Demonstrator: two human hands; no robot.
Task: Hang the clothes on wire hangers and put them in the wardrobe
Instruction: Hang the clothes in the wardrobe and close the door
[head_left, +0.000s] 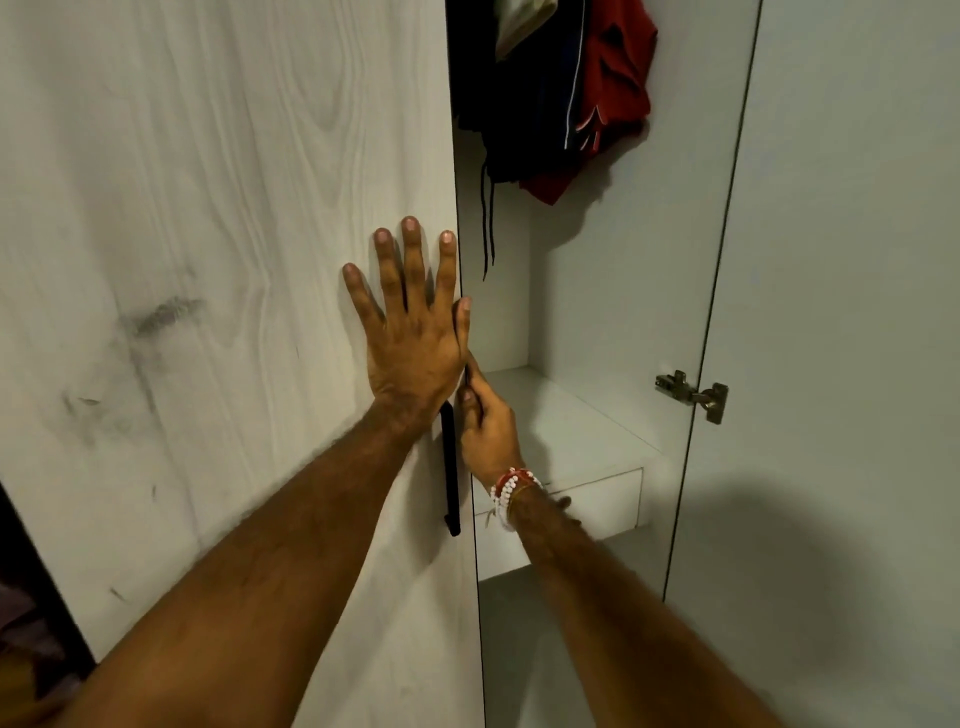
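**Head view: hands on wardrobe door, clothes hung inside**

Left grip (410, 338) flat, fingers spread, pressing the wardrobe door (208, 208). Right grip (485, 426) curled on the door's edge beside the black handle (449, 467). Clothes (571, 93) hang inside, at the top. Risk: door closing on the right fingers; dangling cord (487, 223) could get trapped. Count: two hands, one handle, one hinge (691, 395), one drawer (571, 506), roughly three garments.

wardrobe door (208, 208): matt pale wood-grain (smudged) | handle (450, 467): black, matt | hinge (693, 395): metal | clothes (618, 78): cloth
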